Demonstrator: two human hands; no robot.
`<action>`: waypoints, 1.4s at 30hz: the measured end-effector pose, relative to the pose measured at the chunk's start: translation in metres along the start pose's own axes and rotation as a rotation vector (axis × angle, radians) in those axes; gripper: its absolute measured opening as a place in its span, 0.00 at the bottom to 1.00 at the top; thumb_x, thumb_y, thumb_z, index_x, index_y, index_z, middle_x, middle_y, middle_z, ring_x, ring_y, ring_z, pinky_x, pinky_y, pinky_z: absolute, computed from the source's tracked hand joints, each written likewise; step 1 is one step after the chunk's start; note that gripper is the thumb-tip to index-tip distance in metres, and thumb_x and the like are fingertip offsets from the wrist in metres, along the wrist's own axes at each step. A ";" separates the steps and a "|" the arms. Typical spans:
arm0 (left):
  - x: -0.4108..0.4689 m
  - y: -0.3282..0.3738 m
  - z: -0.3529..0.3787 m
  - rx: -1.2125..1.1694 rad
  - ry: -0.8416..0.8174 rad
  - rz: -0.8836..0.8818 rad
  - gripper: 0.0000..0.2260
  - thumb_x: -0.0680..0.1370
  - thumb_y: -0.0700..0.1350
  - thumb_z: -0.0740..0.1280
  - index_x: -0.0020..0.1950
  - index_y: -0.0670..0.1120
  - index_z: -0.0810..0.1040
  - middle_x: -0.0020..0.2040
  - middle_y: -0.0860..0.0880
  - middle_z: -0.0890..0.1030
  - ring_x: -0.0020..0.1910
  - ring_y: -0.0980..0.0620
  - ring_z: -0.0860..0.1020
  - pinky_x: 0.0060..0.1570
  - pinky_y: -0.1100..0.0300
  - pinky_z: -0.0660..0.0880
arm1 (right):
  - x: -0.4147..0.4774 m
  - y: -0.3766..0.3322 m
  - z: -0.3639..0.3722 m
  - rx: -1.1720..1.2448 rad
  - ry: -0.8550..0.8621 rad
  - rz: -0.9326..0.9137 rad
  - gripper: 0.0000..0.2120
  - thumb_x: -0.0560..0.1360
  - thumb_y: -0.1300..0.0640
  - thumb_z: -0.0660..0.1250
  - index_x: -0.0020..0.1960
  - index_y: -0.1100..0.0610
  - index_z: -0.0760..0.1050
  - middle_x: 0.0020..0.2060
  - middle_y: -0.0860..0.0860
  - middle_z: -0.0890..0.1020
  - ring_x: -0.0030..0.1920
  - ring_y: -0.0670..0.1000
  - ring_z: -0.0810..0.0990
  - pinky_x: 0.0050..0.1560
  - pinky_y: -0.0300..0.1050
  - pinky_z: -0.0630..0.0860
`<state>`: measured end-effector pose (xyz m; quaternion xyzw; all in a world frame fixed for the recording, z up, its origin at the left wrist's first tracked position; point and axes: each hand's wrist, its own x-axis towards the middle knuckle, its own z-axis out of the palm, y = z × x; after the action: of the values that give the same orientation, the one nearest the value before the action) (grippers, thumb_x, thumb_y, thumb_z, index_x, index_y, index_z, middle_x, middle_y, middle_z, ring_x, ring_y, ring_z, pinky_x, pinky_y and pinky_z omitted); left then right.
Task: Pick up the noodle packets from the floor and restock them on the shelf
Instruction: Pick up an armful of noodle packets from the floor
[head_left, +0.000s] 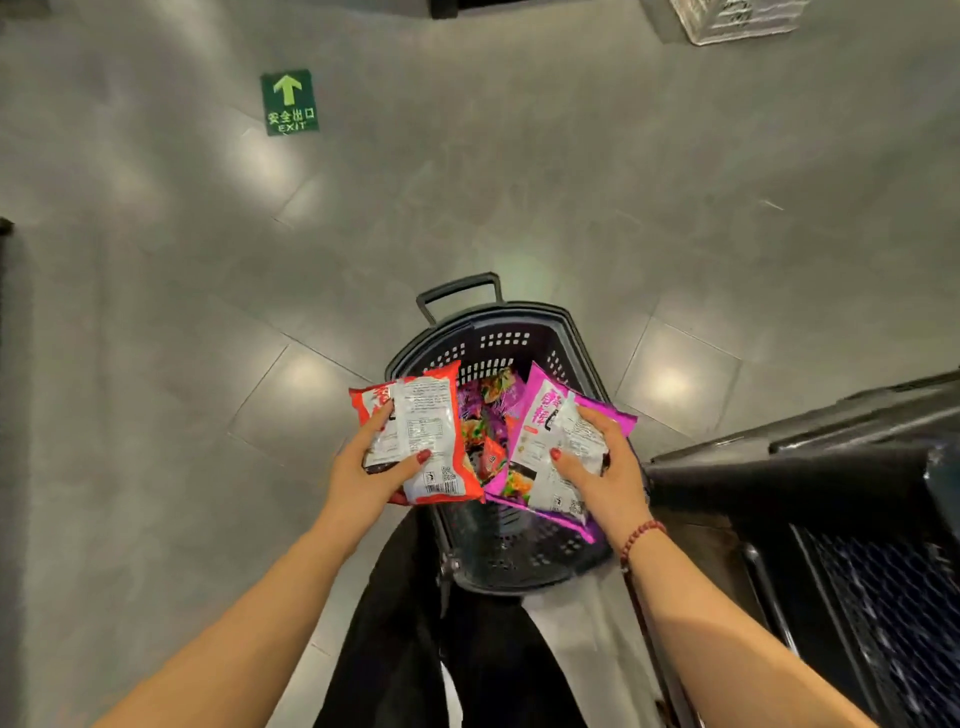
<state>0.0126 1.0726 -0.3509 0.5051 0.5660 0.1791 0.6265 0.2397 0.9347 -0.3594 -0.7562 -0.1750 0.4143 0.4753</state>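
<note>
Two packets are lifted, both just above the basket. My left hand grips the red packet, thumb across its back, and my right hand grips the magenta packet the same way. More noodle packets lie inside the basket. The shelf stands just right of the basket. I'd hold them flat without crushing the noodles, turn right, and seat one packet at a time.
</note>
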 end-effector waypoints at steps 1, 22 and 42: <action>0.015 -0.009 0.006 -0.009 0.000 -0.009 0.30 0.73 0.36 0.74 0.70 0.56 0.69 0.60 0.55 0.76 0.55 0.60 0.77 0.43 0.71 0.78 | 0.015 0.007 0.003 -0.007 -0.001 0.004 0.27 0.72 0.64 0.73 0.63 0.42 0.70 0.59 0.45 0.76 0.61 0.48 0.77 0.57 0.46 0.79; 0.168 -0.167 0.042 -0.052 0.104 -0.030 0.32 0.68 0.31 0.74 0.64 0.59 0.72 0.53 0.70 0.80 0.56 0.66 0.78 0.43 0.68 0.79 | 0.289 0.201 0.099 -0.394 -0.209 0.037 0.23 0.74 0.60 0.72 0.66 0.51 0.71 0.62 0.45 0.74 0.61 0.45 0.70 0.61 0.41 0.67; 0.197 -0.151 0.082 0.050 -0.032 0.041 0.32 0.71 0.36 0.75 0.67 0.60 0.71 0.60 0.64 0.76 0.57 0.66 0.77 0.53 0.66 0.77 | 0.209 0.161 0.123 0.267 -0.406 0.307 0.30 0.71 0.63 0.73 0.68 0.46 0.70 0.59 0.55 0.81 0.59 0.53 0.81 0.52 0.50 0.81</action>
<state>0.0919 1.1303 -0.5935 0.5349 0.5498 0.1696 0.6188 0.2463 1.0647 -0.6200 -0.6062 -0.0939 0.6436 0.4577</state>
